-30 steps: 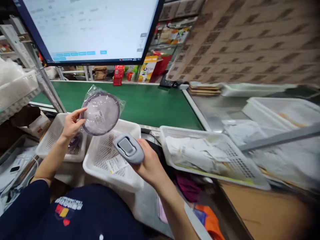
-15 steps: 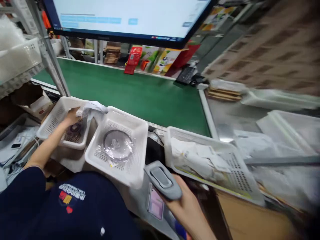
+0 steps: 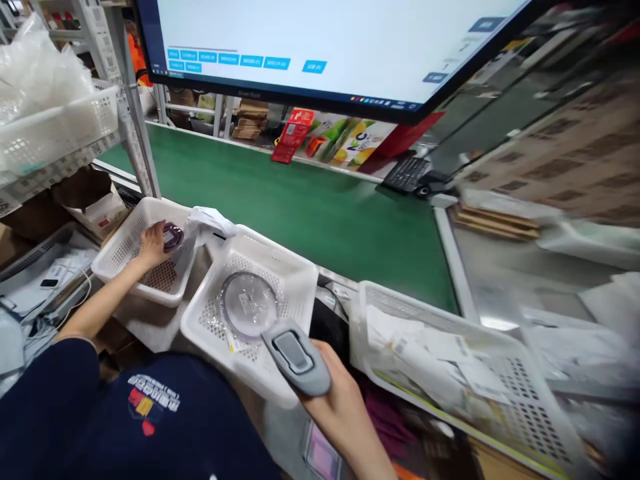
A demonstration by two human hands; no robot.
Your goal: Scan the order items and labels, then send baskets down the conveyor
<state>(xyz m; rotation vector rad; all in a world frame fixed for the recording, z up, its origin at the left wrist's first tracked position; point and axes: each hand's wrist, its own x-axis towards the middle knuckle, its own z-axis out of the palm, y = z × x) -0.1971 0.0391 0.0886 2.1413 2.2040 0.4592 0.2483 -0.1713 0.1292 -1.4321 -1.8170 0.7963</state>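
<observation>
My left hand, at the left white basket, has its fingers closed on a dark purple coil in clear wrapping. A white plastic bag hangs over that basket's right edge. My right hand grips a grey handheld scanner, which overlaps the near right part of the middle white basket. Inside the middle basket lies a larger thin grey-purple ring in a clear bag with a small label. Beneath my right forearm is a phone-like device with a pinkish screen.
A monitor hangs above a green conveyor belt. On the right, a long white basket holds white packets. A keyboard sits at the belt's far right. Metal shelving rises on the left, beside an open cardboard box.
My left hand has raised the purple coil from the left basket's floor. The scanner in my right hand has moved left, over the middle basket's edge. The camera view has shifted.
</observation>
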